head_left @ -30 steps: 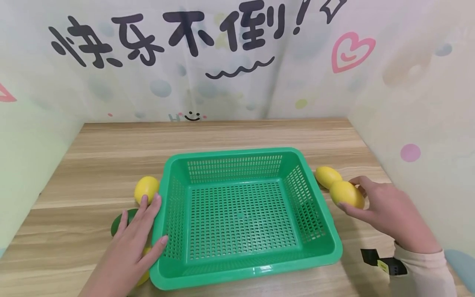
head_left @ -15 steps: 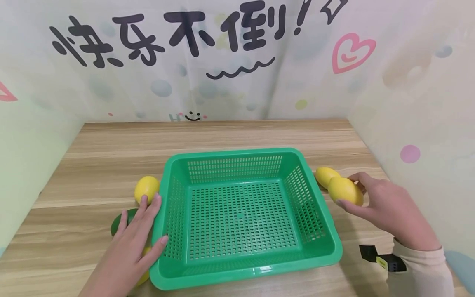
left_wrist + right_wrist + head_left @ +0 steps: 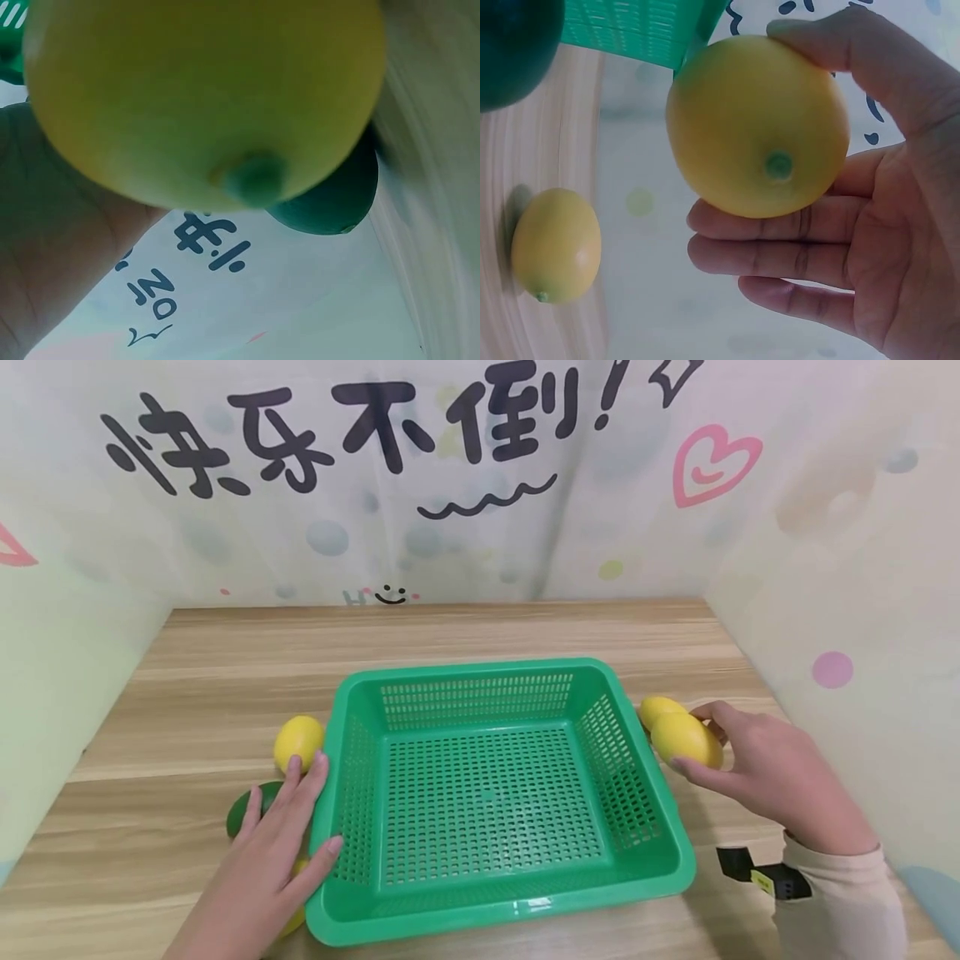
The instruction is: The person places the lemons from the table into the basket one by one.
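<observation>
My right hand (image 3: 780, 768) pinches a yellow lemon (image 3: 686, 741) between thumb and fingers, held up off the table beside the basket's right wall. Its green stem tip shows in the right wrist view. Another lemon (image 3: 658, 708) lies on the table just behind it. With fingers extended, my left hand (image 3: 262, 860) rests against the left rim of the green plastic basket (image 3: 498, 914). About that hand are a lemon (image 3: 300, 742) by the fingertips, a dark green fruit (image 3: 240, 814) partly hidden by the fingers, and a lemon (image 3: 202, 97) mostly covered in the head view.
A dark green fruit (image 3: 514, 52) stands near the basket in the right wrist view. The wooden table (image 3: 435, 631) meets a printed back wall (image 3: 480, 552) and side walls. The basket bottom is a perforated grid.
My right hand has moved slightly left and away from me with the lemon, nearer the basket's right rim. The left hand and the basket stay in place.
</observation>
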### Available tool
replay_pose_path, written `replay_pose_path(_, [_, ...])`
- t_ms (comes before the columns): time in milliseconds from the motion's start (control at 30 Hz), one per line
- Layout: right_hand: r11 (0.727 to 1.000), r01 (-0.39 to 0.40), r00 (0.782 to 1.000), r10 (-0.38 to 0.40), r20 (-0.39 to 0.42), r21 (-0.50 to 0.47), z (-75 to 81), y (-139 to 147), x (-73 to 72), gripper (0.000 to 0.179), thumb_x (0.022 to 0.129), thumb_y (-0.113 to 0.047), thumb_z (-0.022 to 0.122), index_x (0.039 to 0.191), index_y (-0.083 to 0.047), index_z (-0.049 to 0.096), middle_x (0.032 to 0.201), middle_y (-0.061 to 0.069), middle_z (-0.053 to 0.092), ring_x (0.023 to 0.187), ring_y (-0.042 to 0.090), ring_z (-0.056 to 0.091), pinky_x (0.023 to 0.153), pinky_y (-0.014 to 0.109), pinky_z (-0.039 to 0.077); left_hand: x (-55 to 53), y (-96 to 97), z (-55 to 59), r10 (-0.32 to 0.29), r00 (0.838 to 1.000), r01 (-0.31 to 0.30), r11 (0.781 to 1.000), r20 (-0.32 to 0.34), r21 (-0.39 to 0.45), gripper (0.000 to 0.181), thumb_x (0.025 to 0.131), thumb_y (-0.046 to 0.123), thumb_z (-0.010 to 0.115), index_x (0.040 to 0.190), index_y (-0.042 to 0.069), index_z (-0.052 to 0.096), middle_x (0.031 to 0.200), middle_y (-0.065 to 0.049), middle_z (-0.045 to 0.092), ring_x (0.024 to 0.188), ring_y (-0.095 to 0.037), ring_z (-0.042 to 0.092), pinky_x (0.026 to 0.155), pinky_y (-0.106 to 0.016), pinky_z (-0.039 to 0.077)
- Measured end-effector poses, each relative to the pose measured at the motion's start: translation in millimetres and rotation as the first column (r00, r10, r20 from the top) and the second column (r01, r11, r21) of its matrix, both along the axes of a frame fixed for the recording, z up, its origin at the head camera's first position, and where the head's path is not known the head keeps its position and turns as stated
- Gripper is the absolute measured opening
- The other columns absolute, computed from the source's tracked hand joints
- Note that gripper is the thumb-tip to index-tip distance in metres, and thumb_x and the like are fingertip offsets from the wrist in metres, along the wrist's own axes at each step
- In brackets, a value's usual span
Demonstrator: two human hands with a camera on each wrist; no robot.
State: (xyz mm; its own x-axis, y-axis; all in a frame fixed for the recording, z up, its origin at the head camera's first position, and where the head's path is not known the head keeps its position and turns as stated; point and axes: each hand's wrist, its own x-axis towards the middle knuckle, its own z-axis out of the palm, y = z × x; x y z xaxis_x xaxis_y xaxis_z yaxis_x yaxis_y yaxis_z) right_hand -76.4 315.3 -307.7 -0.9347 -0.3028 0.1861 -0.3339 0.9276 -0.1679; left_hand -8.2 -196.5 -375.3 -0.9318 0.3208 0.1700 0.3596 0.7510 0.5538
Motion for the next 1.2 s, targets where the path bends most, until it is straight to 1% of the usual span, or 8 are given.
replay_pose_path(200, [1.000, -0.008, 1.000, 0.008, 0.009, -0.007, 2.4, -2.6, -3.6, 0.050, 0.083, -0.035, 0.085, 0.117, -0.004, 0.066, 0.084, 0.000, 0.067, 0.063, 0.009, 0.048, 0.052, 0.027, 0.038, 0.5, -0.1, 0.6, 0.007, 1.000, -0.008, 1.000, 0.006, 0.007, 0.082, 0.106, 0.030, 0.059, 0.168, 0.020, 0.006, 0.171, -0.006, 0.017, 0.158, -0.025, 0.005, 0.124, -0.058, -0.005])
replay_pose_path(467, [0.999, -0.046, 0.999, 0.046, -0.024, 0.001, 6.9, -5.1, -7.2, 0.047, 0.080, -0.032, 0.086, 0.113, -0.005, 0.067, 0.083, -0.001, 0.067, 0.066, 0.011, 0.051, 0.054, 0.028, 0.041, 0.2, -0.3, 2.0, 0.005, 1.000, -0.005, 1.000, -0.003, 0.008, 0.083, 0.105, 0.029, 0.060, 0.168, 0.020, 0.006, 0.171, -0.007, 0.017, 0.159, -0.026, 0.005, 0.125, -0.057, -0.005])
replay_pose_path(633, [0.998, -0.068, 0.997, 0.068, -0.034, -0.007, 8.6, -9.8, -8.9, 0.047, 0.081, -0.031, 0.086, 0.114, -0.005, 0.067, 0.083, -0.002, 0.067, 0.069, 0.011, 0.053, 0.056, 0.029, 0.042, 0.1, -1.6, 2.7, 0.004, 1.000, -0.004, 1.000, 0.001, 0.013, 0.084, 0.105, 0.029, 0.060, 0.168, 0.020, 0.005, 0.171, -0.010, 0.016, 0.158, -0.027, 0.005, 0.124, -0.059, -0.005])
replay_pose_path(800, [0.996, -0.090, 0.995, 0.089, -0.052, -0.013, 9.8, -15.7, -10.1, 0.048, 0.079, -0.029, 0.087, 0.115, -0.004, 0.067, 0.085, -0.001, 0.068, 0.073, 0.014, 0.058, 0.058, 0.030, 0.045, -0.1, -1.8, 2.9, 0.005, 1.000, -0.005, 1.000, 0.002, 0.018, 0.084, 0.105, 0.029, 0.060, 0.168, 0.021, 0.006, 0.171, -0.011, 0.017, 0.158, -0.026, 0.005, 0.124, -0.059, -0.004])
replay_pose_path(1067, [0.989, -0.146, 0.986, 0.145, -0.082, -0.001, 12.7, -22.6, -14.8, 0.048, 0.077, -0.028, 0.088, 0.112, -0.005, 0.066, 0.085, -0.001, 0.067, 0.072, 0.012, 0.057, 0.056, 0.029, 0.045, 1.0, -0.1, 1.8, 0.007, 1.000, -0.007, 1.000, 0.005, 0.025, 0.083, 0.105, 0.028, 0.060, 0.168, 0.020, 0.006, 0.171, -0.009, 0.017, 0.159, -0.025, 0.005, 0.125, -0.055, -0.003])
replay_pose_path(1200, [0.986, -0.165, 0.981, 0.164, -0.102, 0.000, 13.7, -23.4, -17.0, 0.047, 0.076, -0.028, 0.089, 0.111, -0.007, 0.066, 0.083, -0.003, 0.064, 0.070, 0.011, 0.053, 0.056, 0.028, 0.043, 1.1, 1.0, 1.6, 0.004, 1.000, -0.004, 1.000, 0.008, 0.024, 0.083, 0.105, 0.029, 0.060, 0.168, 0.020, 0.007, 0.171, -0.007, 0.016, 0.159, -0.026, 0.005, 0.126, -0.053, -0.003])
